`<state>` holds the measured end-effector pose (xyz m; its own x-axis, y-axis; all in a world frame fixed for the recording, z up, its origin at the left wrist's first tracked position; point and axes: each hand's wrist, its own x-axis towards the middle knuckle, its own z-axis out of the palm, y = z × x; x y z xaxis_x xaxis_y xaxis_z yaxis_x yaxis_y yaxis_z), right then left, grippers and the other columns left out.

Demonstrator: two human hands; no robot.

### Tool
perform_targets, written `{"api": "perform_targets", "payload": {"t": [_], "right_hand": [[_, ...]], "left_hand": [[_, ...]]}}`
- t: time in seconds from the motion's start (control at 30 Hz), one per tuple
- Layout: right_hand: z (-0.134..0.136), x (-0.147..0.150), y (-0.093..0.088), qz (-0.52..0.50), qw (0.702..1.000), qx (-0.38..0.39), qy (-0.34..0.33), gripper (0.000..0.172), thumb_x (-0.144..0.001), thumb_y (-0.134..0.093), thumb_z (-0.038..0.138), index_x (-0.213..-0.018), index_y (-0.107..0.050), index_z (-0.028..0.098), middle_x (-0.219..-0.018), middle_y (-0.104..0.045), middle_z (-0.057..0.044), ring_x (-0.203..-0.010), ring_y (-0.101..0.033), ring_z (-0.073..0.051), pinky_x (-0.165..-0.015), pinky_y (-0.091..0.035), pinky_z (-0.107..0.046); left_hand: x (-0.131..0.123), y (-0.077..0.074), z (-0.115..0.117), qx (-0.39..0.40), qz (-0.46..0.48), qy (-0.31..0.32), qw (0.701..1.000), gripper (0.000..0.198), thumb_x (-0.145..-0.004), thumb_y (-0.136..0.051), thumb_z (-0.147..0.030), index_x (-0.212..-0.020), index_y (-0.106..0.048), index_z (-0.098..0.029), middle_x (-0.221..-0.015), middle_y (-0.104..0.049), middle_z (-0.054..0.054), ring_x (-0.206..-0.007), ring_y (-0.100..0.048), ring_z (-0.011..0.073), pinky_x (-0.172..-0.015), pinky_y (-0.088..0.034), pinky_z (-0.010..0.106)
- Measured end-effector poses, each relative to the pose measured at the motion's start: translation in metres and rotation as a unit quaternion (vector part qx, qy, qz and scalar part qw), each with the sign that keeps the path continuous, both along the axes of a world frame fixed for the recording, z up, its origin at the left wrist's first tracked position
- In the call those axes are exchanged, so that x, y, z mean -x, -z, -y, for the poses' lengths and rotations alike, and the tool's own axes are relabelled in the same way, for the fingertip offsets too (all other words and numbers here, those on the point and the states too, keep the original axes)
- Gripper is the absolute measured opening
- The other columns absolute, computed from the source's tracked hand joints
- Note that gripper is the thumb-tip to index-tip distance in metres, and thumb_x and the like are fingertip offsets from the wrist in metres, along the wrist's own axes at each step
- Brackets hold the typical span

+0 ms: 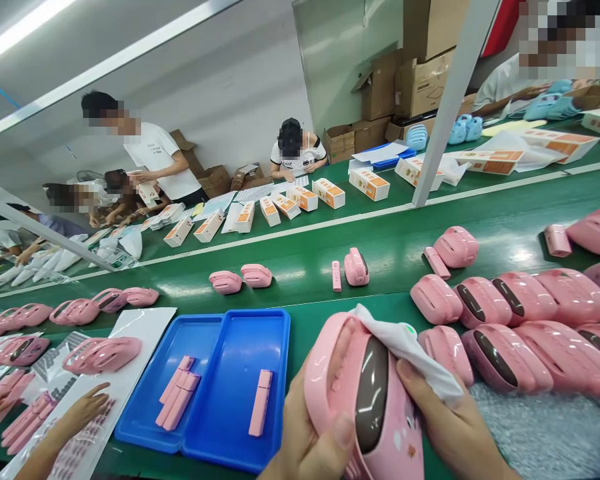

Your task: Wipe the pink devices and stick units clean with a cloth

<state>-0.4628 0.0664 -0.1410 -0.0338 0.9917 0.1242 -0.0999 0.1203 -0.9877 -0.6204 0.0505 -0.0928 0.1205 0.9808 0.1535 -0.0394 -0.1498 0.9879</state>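
Observation:
My left hand is closed around the side of a glossy pink plastic device with a carry handle and a dark oval window. The device is tilted, and small printed pictures show on its lower right side. In my right hand is a white cloth, draped over the top right edge of the device. My right thumb presses the cloth; the other right fingers are mostly hidden behind the device.
Similar pink devices crowd the right, beside bubble wrap. Two blue trays with pink sticks lie left. A co-worker's hand rests over sticker sheets. Beyond the green belt are boxes, a metal post and people.

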Motion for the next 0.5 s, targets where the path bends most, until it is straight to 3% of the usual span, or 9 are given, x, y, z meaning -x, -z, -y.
{"api": "perform_targets", "payload": {"t": [0.07, 0.13, 0.23, 0.37, 0.43, 0.5], "right_hand": [[-0.003, -0.001, -0.016, 0.120, 0.984, -0.126, -0.028, 0.038, -0.092, -0.043, 0.032, -0.129, -0.050, 0.030, -0.134, -0.050, 0.000, -0.122, -0.046, -0.021, -0.104, -0.036, -0.034], [-0.001, 0.003, -0.028, 0.209, 0.947, -0.236, -0.056, 0.037, -0.094, -0.040, 0.031, -0.130, -0.049, 0.031, -0.132, -0.050, 0.002, -0.120, -0.048, -0.020, -0.106, -0.034, -0.034], [0.010, 0.016, -0.030, 0.251, 0.921, -0.291, -0.066, 0.033, -0.094, -0.040, 0.029, -0.124, -0.053, 0.038, -0.122, -0.058, 0.006, -0.117, -0.051, -0.017, -0.108, -0.028, -0.033], [0.023, 0.025, 0.002, 0.301, 0.884, -0.358, -0.023, 0.036, -0.095, -0.041, 0.033, -0.129, -0.046, 0.039, -0.111, -0.065, 0.007, -0.114, -0.054, -0.015, -0.111, -0.018, -0.033], [0.025, 0.025, 0.024, 0.304, 0.863, -0.403, -0.023, 0.038, -0.092, -0.047, 0.036, -0.129, -0.047, 0.037, -0.106, -0.067, 0.005, -0.111, -0.055, -0.017, -0.109, -0.023, -0.033], [0.028, 0.023, 0.043, 0.287, 0.871, -0.399, -0.001, 0.040, -0.089, -0.052, 0.038, -0.129, -0.048, 0.036, -0.110, -0.065, 0.003, -0.118, -0.049, -0.022, -0.109, -0.024, -0.037]], "left_hand": [[-0.005, -0.002, -0.003, 0.024, 0.024, -0.013, 0.999, 0.050, -0.077, -0.053, -0.049, -0.117, -0.061, -0.020, -0.127, -0.057, 0.009, -0.127, -0.039, 0.0336, -0.104, -0.035, 0.042], [-0.009, -0.005, -0.011, 0.068, 0.059, -0.042, 0.995, 0.047, -0.080, -0.053, -0.046, -0.118, -0.059, -0.020, -0.128, -0.056, 0.008, -0.126, -0.041, 0.0306, -0.104, -0.035, 0.039], [-0.011, -0.008, -0.030, 0.194, 0.109, -0.127, 0.967, 0.040, -0.079, -0.056, -0.043, -0.111, -0.062, -0.020, -0.119, -0.062, 0.007, -0.117, -0.051, 0.0264, -0.100, -0.039, 0.035], [-0.009, -0.006, -0.053, 0.281, 0.294, -0.162, 0.899, 0.031, -0.073, -0.058, -0.041, -0.087, -0.068, -0.016, -0.097, -0.069, 0.006, -0.104, -0.058, 0.0261, -0.094, -0.042, 0.036], [-0.009, -0.003, -0.057, 0.335, 0.386, -0.122, 0.851, 0.032, -0.073, -0.053, -0.042, -0.081, -0.068, -0.014, -0.090, -0.070, 0.007, -0.100, -0.060, 0.0278, -0.091, -0.044, 0.038], [-0.011, 0.001, -0.056, 0.376, 0.424, -0.060, 0.822, 0.038, -0.074, -0.051, -0.044, -0.082, -0.068, -0.012, -0.089, -0.070, 0.009, -0.098, -0.060, 0.0296, -0.089, -0.045, 0.040]]}}
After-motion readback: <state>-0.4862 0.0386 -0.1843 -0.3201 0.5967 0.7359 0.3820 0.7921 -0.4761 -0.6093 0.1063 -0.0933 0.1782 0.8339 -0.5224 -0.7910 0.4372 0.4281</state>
